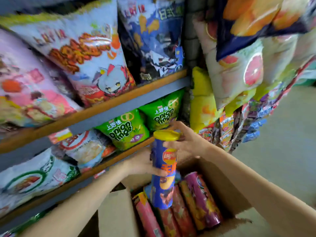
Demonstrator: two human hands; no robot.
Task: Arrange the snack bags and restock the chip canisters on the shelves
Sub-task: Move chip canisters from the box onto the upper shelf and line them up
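A blue chip canister (pixel 163 183) with a yellow lid stands upright above an open cardboard box (pixel 227 189). My left hand (pixel 143 164) wraps around its middle from the left. My right hand (pixel 185 142) touches its top just under the lid, fingers spread. Inside the box lie several more canisters, among them a purple canister (pixel 204 200) and a pink canister (pixel 147 218). Green onion-ring bags (pixel 126 129) stand on the shelf just behind the hands.
Wooden-edged shelves (pixel 109 103) on the left carry large snack bags, one row above the other. A hanging rack of bags (pixel 242 69) crowds the upper right. Bare grey floor (pixel 283 151) lies to the right of the box.
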